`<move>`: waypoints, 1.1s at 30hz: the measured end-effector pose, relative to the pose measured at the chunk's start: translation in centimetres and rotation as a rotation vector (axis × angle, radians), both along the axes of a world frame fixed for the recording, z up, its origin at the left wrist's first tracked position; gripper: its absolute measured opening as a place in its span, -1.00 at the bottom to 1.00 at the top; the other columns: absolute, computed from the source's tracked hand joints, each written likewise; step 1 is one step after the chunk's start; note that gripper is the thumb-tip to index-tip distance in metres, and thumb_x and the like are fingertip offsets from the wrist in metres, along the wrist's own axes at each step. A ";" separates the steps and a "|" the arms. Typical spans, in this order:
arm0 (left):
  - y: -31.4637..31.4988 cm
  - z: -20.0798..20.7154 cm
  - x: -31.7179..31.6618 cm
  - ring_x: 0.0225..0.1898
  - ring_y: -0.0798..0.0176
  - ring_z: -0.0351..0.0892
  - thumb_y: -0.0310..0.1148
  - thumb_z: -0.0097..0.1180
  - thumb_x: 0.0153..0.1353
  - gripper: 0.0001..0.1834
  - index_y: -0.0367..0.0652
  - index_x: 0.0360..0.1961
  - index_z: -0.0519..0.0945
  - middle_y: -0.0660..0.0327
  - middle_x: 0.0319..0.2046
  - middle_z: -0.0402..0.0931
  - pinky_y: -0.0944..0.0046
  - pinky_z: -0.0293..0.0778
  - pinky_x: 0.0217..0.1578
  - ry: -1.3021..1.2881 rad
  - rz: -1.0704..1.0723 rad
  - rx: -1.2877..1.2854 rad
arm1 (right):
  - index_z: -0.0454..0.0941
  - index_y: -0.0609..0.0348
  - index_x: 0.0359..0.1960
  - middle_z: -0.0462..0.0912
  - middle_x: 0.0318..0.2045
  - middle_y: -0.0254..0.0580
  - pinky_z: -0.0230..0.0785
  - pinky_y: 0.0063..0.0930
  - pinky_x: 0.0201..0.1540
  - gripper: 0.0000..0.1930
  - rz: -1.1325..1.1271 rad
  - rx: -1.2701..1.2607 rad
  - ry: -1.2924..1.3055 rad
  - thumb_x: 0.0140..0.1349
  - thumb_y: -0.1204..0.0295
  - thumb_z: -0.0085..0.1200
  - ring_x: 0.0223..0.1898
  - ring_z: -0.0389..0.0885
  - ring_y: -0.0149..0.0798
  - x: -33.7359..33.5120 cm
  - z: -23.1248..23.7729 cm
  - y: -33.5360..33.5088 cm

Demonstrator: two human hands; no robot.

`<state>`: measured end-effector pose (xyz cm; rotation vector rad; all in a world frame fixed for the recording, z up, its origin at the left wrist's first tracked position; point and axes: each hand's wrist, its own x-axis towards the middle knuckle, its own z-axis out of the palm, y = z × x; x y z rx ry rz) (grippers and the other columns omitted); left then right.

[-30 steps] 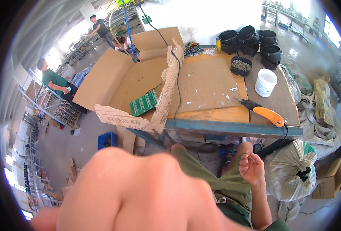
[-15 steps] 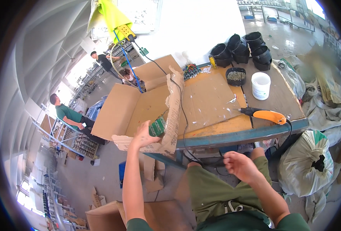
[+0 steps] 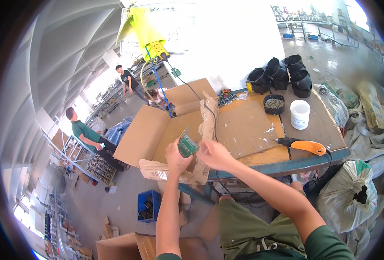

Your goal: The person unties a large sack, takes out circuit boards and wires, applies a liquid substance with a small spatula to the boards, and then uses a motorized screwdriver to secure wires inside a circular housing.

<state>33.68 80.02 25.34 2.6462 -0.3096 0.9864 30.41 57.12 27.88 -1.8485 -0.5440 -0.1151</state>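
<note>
Over the open cardboard box (image 3: pixel 150 130) at the table's left end, my left hand (image 3: pixel 177 157) is closed on a green circuit board (image 3: pixel 187 146) with pale markings. Whether it is one board or a small stack I cannot tell. My right hand (image 3: pixel 218 156) is beside the board's right edge, its fingers curled together at the box's torn right flap (image 3: pixel 208 119). Those fingertips are partly hidden, and what they pinch, if anything, is too small to make out.
To the right lie an orange-and-black hand tool (image 3: pixel 305 146), a white tub (image 3: pixel 300 115), a black bowl of small pieces (image 3: pixel 274 105) and several black cups (image 3: pixel 278 77). A cord crosses the box. A blue crate (image 3: pixel 149 206) and white sack (image 3: pixel 348 190) stand on the floor. Two people stand left.
My left hand has lifted the green board up and right from inside the box. My right hand has come from above my lap to beside it. The whole view has shifted slightly.
</note>
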 end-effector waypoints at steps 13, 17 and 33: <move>-1.3 0.2 0.3 0.09 -0.21 0.35 -0.35 0.43 -0.17 -0.09 -0.36 0.27 0.35 -0.09 0.00 0.33 -0.06 0.39 0.13 0.005 -0.173 0.067 | 0.69 0.26 -0.25 0.73 -0.26 0.17 0.55 -0.03 -0.08 -0.42 -0.088 -0.460 -0.040 0.25 -0.13 0.08 -0.14 0.72 0.17 9.5 0.4 4.7; -1.7 0.2 0.1 0.11 -0.24 0.35 -0.38 0.44 -0.15 -0.09 -0.37 0.28 0.32 -0.09 0.02 0.32 -0.06 0.40 0.14 0.064 -0.149 0.048 | 0.70 0.15 -0.27 0.73 -0.26 0.13 0.54 -0.02 -0.04 -0.39 -0.122 -0.529 -0.029 0.22 -0.23 0.06 -0.11 0.71 0.13 10.1 -0.1 5.3; -0.8 -1.4 1.0 0.05 -0.24 0.40 -0.42 0.42 -0.17 -0.35 -0.37 -0.01 0.43 -0.09 -0.05 0.35 -0.04 0.43 0.10 0.043 -0.164 -0.025 | 0.72 0.18 -0.20 0.74 -0.20 0.11 0.55 0.00 -0.06 -0.39 -0.204 -0.645 -0.041 0.26 -0.20 0.05 -0.08 0.72 0.10 9.1 0.4 6.6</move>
